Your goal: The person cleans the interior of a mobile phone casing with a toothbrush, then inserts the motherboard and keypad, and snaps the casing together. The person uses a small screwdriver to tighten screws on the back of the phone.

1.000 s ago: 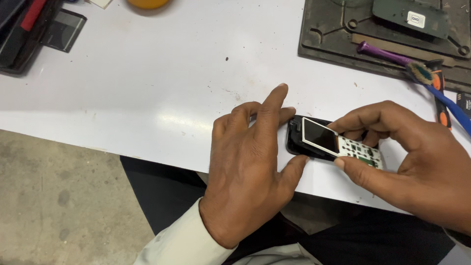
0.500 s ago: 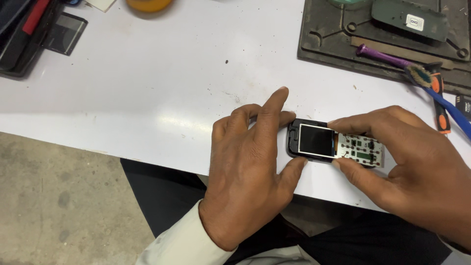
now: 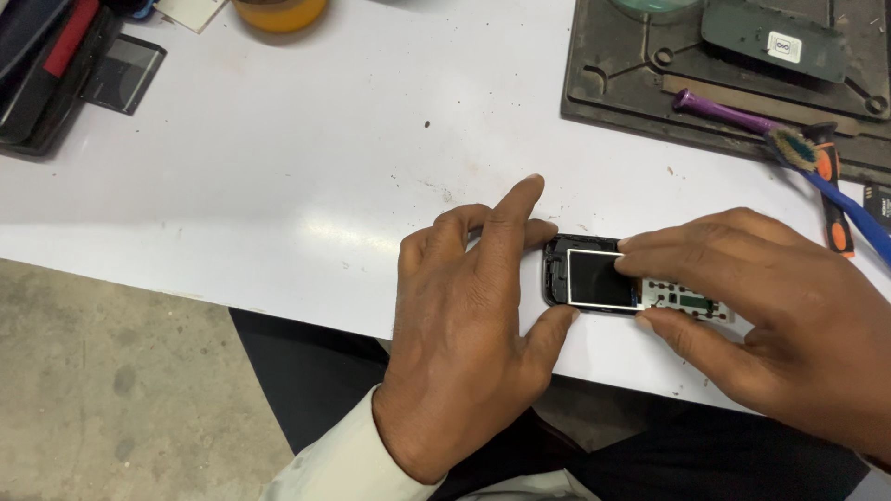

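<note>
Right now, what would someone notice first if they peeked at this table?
Two hands meet at the near edge of the white table: the left hand steadies a small opened phone while the right hand presses its board down. At the far right lie a dark mat and a purple-handled brush.

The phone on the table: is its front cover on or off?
Off. The phone lies flat with its bare screen and circuit board exposed, no keypad cover over them. The left hand steadies its end; the right hand pinches the board.
</note>
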Motion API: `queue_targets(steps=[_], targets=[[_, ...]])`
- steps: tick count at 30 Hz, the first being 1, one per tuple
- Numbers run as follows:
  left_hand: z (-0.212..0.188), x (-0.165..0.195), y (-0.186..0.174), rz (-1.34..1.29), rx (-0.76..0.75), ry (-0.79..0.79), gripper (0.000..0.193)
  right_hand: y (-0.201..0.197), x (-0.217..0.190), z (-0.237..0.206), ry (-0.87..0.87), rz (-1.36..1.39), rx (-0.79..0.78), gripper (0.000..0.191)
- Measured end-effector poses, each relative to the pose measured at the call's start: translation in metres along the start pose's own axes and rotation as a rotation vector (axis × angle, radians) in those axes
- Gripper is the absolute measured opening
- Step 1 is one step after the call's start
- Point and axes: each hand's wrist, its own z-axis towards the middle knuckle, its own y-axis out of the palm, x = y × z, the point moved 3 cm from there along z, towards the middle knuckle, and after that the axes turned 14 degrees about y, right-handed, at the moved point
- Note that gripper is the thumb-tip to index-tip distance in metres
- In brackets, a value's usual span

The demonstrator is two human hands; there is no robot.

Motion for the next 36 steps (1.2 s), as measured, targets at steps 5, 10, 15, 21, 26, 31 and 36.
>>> queue_targets(steps=[5,10,15,21,26,31,36], targets=[[0.0002,0.0006,0.0002,-0.004,0.009,0.009,0.088,0.0021,0.0041,0.0011,-0.003,-0.081,-0.010,0.039],[0.0011,0.0002,-0.0004,-0.015,-0.010,0.002,0.087,0.0018,0.0048,0.0008,0.011,-0.101,-0.018,0.039],[0.0006,0.0008,-0.0031,-0.024,-0.005,0.022,0.082,0.0015,0.0038,0.0017,0.016,-0.126,-0.034,0.039],[0.0001,0.0008,-0.0025,-0.023,-0.017,0.026,0.073,0.0033,0.0058,0.0015,0.012,-0.114,-0.029,0.039],[0.0004,0.0008,-0.0023,-0.025,-0.013,0.025,0.073,0.0056,0.0090,-0.0006,0.014,-0.097,-0.045,0.042],[0.0005,0.0015,-0.0027,-0.036,-0.003,0.031,0.075,0.0036,0.0103,-0.0026,-0.001,-0.081,-0.017,0.052],[-0.0005,0.0021,-0.0033,-0.041,0.016,0.046,0.076,0.0018,0.0103,-0.0045,-0.048,-0.070,0.051,0.062]])
